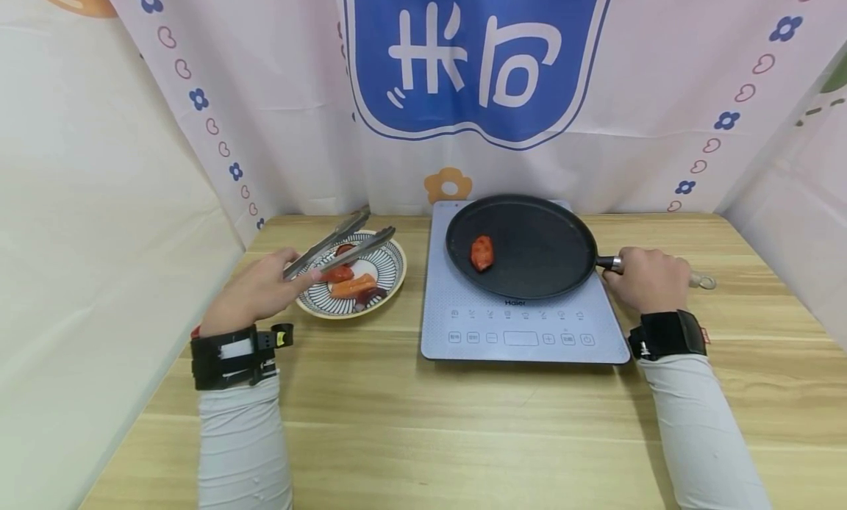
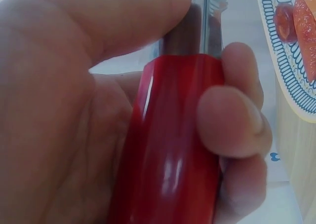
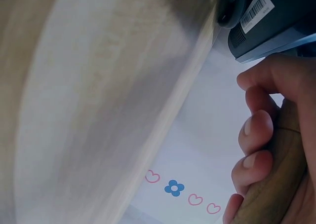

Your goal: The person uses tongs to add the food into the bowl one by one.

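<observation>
My left hand grips metal tongs by their red handle, fingers curled round it. The tongs' two arms are spread apart over a patterned plate. On that plate lie several food pieces: an orange strip, a red piece and dark red ones. My right hand holds the wooden handle of a flat black frying pan. A single reddish piece of meat lies in the pan's left part.
Under the pan is a white induction cooker with touch keys along its front. Both stand on a wooden table. A printed cloth hangs right behind the table, and pale cloth walls rise at both sides.
</observation>
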`<action>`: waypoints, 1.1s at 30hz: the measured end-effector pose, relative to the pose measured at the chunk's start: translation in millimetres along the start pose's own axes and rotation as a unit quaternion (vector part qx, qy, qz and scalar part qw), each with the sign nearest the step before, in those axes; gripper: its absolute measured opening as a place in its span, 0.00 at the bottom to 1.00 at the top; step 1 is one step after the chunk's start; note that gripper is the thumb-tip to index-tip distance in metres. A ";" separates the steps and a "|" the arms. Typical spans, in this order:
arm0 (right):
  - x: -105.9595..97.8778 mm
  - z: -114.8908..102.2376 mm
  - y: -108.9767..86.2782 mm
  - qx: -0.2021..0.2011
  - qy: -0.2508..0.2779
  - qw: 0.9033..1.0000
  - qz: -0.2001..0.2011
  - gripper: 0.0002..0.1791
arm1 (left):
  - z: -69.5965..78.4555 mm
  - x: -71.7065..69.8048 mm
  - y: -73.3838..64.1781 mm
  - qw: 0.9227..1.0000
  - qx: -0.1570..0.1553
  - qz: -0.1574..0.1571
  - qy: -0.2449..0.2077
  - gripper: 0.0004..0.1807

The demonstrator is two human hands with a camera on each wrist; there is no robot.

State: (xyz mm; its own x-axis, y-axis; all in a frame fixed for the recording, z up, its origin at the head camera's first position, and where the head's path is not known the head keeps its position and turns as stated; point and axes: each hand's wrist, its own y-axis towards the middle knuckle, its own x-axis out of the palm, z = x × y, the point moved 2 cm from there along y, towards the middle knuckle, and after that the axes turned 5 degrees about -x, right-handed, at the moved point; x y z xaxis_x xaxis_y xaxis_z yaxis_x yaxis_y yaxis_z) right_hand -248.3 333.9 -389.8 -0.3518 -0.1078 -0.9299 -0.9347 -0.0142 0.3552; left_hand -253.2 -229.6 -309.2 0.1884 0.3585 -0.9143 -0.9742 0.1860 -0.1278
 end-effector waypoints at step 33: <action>1.0 0.0 0.8 0.003 -0.003 1.000 -0.013 0.19 | -14.8 -1.4 -1.5 0.999 -0.018 -0.020 -0.025 0.35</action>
State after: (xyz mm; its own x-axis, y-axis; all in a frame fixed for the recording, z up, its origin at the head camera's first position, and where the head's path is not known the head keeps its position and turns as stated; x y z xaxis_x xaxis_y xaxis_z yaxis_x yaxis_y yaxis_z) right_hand -249.4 333.7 -390.5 -0.3274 -0.1022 -0.9393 -0.9439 -0.0109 0.3302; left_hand -253.9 -243.9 -313.5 0.2316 0.3968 -0.8882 -0.9697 0.1673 -0.1781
